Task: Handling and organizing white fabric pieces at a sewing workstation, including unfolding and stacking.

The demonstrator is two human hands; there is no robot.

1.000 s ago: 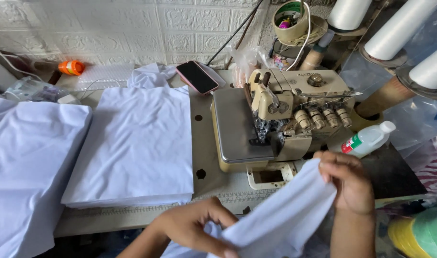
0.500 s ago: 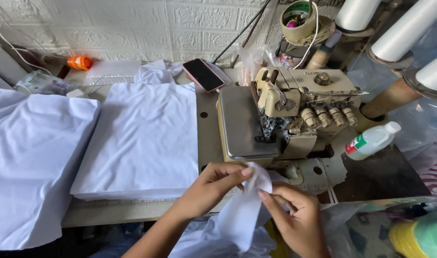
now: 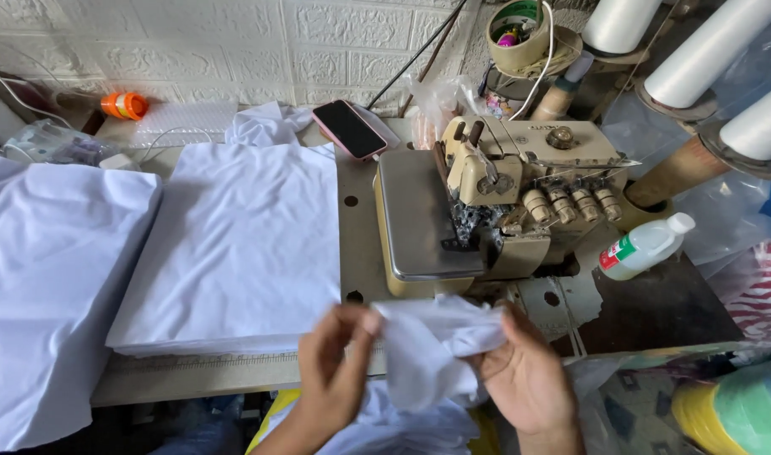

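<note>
Both hands hold one piece of white cloth point(image 3: 427, 354) in front of the table's near edge. My left hand point(image 3: 335, 371) pinches its left top corner between thumb and fingers. My right hand point(image 3: 528, 379) grips the bunched right side, palm up. The cloth hangs down between them into my lap. Just behind it stands a beige overlock sewing machine point(image 3: 495, 202) with a grey metal plate on its left side.
A stack of flat white cloth pieces point(image 3: 242, 244) lies left of the machine, more white fabric point(image 3: 48, 278) at the far left. A pink phone point(image 3: 349, 129), a small white bottle point(image 3: 646, 246), large thread cones point(image 3: 705, 50) and an orange cap point(image 3: 124, 105) surround the machine.
The hands have come together with the cloth, from spread wide to close in front of the machine. The cloth is now bunched and folded between them. The view has tilted slightly.
</note>
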